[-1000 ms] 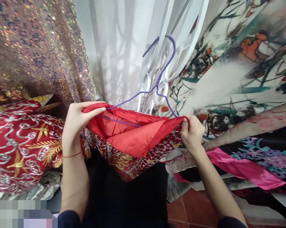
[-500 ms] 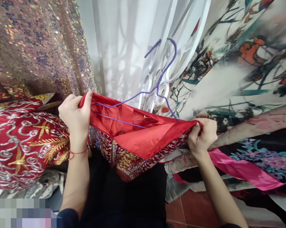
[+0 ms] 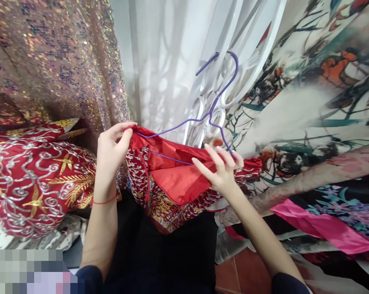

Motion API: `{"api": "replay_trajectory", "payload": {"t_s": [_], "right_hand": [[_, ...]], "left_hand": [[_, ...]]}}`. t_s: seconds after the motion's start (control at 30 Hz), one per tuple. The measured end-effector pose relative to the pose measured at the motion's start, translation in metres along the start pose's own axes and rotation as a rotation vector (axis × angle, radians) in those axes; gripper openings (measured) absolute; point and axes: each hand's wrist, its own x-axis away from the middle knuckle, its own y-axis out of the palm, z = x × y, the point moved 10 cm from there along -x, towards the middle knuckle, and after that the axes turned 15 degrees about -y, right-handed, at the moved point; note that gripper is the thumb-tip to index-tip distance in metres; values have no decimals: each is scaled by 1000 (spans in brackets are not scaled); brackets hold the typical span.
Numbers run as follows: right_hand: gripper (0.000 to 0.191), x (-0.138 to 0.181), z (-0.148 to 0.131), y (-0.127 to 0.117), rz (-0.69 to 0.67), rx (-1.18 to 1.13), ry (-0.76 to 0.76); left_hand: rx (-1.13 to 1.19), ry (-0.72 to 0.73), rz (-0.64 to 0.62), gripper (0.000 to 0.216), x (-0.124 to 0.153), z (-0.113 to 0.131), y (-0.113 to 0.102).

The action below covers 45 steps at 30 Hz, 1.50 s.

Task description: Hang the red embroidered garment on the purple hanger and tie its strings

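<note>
2 bare hands work at a red garment (image 3: 178, 179) hung on a purple hanger (image 3: 209, 116). Left of the hanger's hook, the left hand (image 3: 112, 149) is raised with its wrist bent, thumb and fingers pinched shut on the garment's edge at the hanger's left tip. Below the hook, the right hand (image 3: 223, 171) rests on the red lining beside the hanger's right arm, its fingers spread and loose, gripping nothing. The garment sags beneath the hanger, its embroidered side turned down. Behind the hanger stands a white curtain (image 3: 166, 61); far left of it hangs sequin cloth (image 3: 50, 61).
</note>
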Motion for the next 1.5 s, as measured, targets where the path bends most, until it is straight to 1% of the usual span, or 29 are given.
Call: {"api": "replay_trajectory", "payload": {"t_s": [0.07, 0.17, 0.27, 0.33, 0.37, 0.43, 0.53, 0.57, 0.6, 0.63, 0.7, 0.77, 0.8, 0.87, 0.9, 0.97, 1.03, 1.07, 1.1, 1.13, 1.17, 1.2, 1.23, 1.33, 1.37, 1.4, 1.43, 1.47, 1.5], "right_hand": [[22, -28, -10, 8, 51, 22, 18], [13, -72, -26, 39, 56, -41, -18], [17, -106, -33, 70, 26, -154, -80], [20, -119, -33, 79, 8, -191, -123], [22, -123, -34, 80, 14, -194, -168], [28, -127, -42, 74, 44, -186, -303], [38, -131, -52, 68, 27, -183, -461], [37, -134, -53, 69, -13, -197, -478], [36, -138, -52, 70, -64, -220, -478], [34, -143, -49, 71, -119, -255, -462], [33, -156, -35, 73, -223, -344, -354], [28, -169, -11, 75, -306, -477, -176], [24, -173, 0, 78, -347, -581, -97], [18, -181, 17, 88, -404, -854, 15], [17, -185, 25, 95, -396, -991, 71], [22, -193, 49, 111, -289, -1179, 252], [29, -193, 74, 131, -158, -1241, 493], [31, -190, 79, 141, -135, -1253, 587], [31, -188, 78, 147, -151, -1250, 645], [34, -186, 73, 148, -190, -1228, 667], [38, -184, 66, 143, -225, -1184, 655], [40, -183, 57, 130, -236, -1123, 619], [39, -182, 47, 110, -222, -1046, 568], [23, -170, 7, 28, 21, -897, 418], [20, -158, -10, 6, 87, -868, 402], [19, -142, -28, -6, 113, -848, 429], [18, -121, -47, -6, 73, -856, 482], [18, -95, -65, 6, -13, -880, 596], [18, -64, -86, 29, -145, -947, 751]], "left_hand": [[59, -23, -41, 28, -2, -5, 5], [125, -82, -65, 27, -4, -13, 5], [166, -106, -152, 27, -2, -16, 8], [156, -75, -201, 29, 0, -14, 10], [130, -45, -195, 29, 1, -12, 9], [21, 37, -96, 22, 0, -6, 2], [-190, 183, 134, 16, -1, 4, -10], [-226, 223, 178, 16, -1, 6, -12], [-231, 258, 190, 17, -2, 7, -11], [-208, 281, 166, 17, -3, 7, -9], [-116, 272, 27, 19, -7, 2, 2], [-15, 213, -120, 21, -6, -4, 13], [20, 179, -158, 22, -5, -6, 17], [41, 143, -159, 23, 0, -8, 18], [33, 142, -138, 23, 3, -8, 16], [-3, 143, -101, 25, 9, -8, 14], [-28, 139, -83, 27, 12, -10, 13], [-35, 132, -79, 28, 14, -11, 12], [-41, 124, -77, 28, 15, -12, 11], [-47, 118, -76, 28, 15, -13, 10], [-57, 114, -74, 28, 16, -13, 9], [-71, 112, -71, 28, 17, -13, 8], [-86, 114, -62, 28, 18, -12, 7], [-132, 117, -30, 27, 19, -10, 5], [-142, 113, -22, 27, 19, -10, 5], [-149, 108, -16, 27, 19, -10, 6], [-154, 104, -12, 27, 18, -10, 6], [-160, 100, -10, 27, 18, -11, 6], [-166, 100, -8, 27, 18, -11, 7]]}}
